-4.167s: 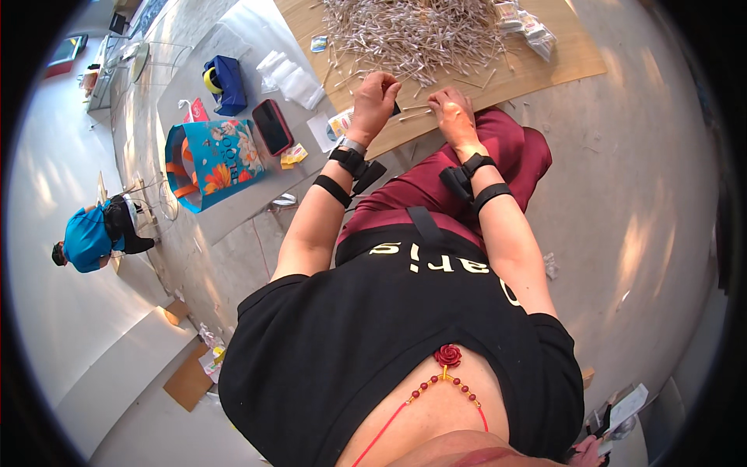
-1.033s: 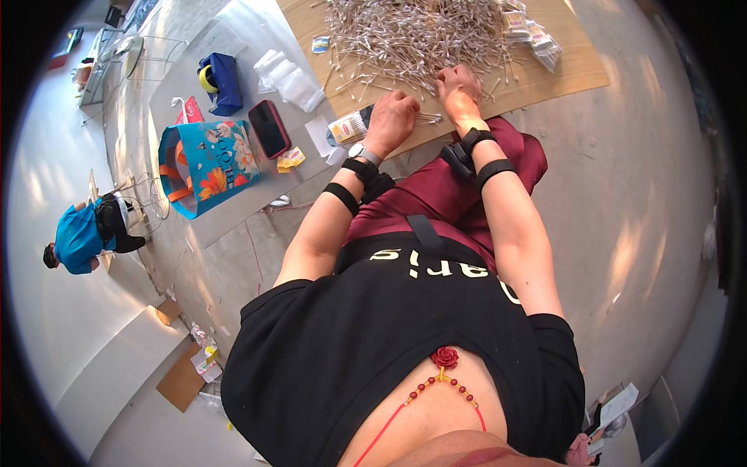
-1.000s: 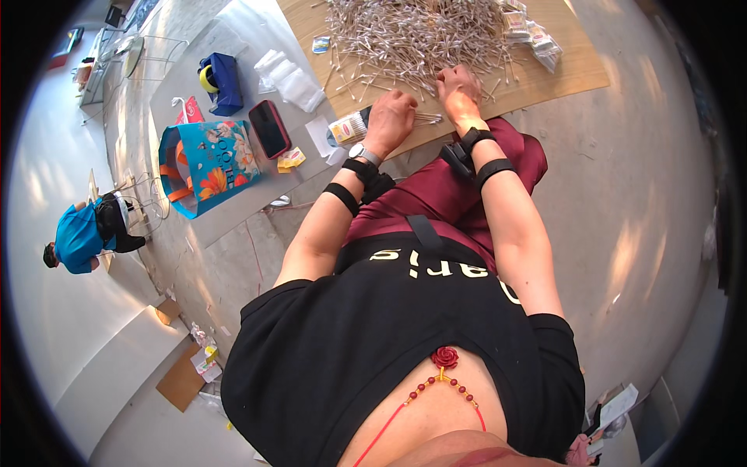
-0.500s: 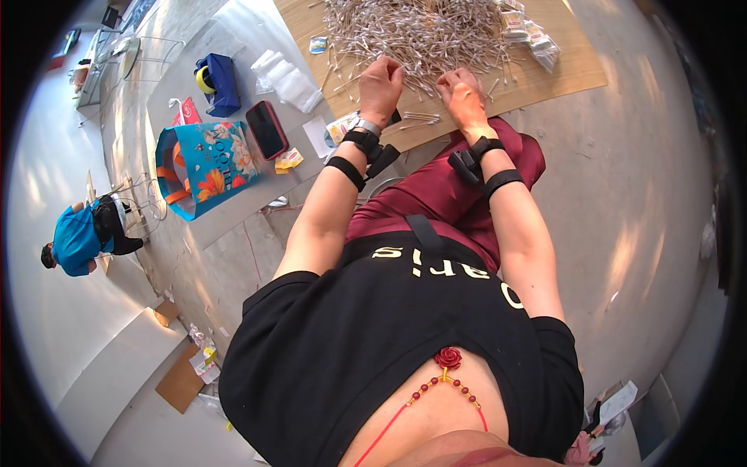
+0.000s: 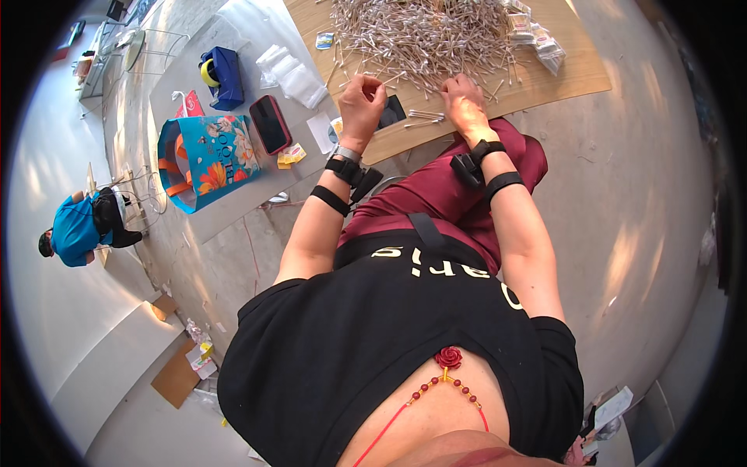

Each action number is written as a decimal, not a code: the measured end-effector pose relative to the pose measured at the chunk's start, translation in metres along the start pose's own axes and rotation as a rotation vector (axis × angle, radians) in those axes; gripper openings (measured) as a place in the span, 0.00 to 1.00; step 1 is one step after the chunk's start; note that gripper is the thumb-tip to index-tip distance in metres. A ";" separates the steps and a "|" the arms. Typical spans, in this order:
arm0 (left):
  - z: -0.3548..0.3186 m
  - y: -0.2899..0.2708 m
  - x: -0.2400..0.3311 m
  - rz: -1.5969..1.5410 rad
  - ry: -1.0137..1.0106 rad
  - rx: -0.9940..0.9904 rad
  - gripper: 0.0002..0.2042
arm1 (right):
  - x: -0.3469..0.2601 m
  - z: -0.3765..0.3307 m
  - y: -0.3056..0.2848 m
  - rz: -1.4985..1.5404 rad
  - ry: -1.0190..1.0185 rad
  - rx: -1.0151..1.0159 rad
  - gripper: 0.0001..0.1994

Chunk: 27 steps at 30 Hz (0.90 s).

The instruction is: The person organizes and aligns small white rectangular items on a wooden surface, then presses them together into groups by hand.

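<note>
- Head view: the left hand (image 5: 361, 105) is raised over the table (image 5: 572, 84), fingers curled, thumb and forefinger rounded toward each other; whether they pinch anything, I cannot tell.
- Right hand (image 5: 465, 105) reaches forward, back upward, fingers bent down at the near edge of the cotton swab pile (image 5: 424, 43); its grip is hidden.
- Loose cotton swabs (image 5: 425, 117) lie between both hands, nearer the right.
</note>
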<state>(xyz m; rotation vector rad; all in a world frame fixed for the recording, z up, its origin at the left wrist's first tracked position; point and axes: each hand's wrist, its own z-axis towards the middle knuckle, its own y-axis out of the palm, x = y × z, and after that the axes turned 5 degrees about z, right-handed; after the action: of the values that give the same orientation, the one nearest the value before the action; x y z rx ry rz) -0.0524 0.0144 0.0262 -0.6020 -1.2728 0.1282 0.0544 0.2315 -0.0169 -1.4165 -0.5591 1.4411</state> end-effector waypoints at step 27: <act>-0.024 0.041 -0.013 0.371 0.389 -0.168 0.02 | -0.002 -0.012 -0.018 0.013 -0.093 -0.027 0.07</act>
<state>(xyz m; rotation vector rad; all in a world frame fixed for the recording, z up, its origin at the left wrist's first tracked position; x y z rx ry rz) -0.0250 0.0355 -0.0089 -0.9559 -0.7913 0.2015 0.0713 0.2333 -0.0029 -1.3820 -0.6306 1.5209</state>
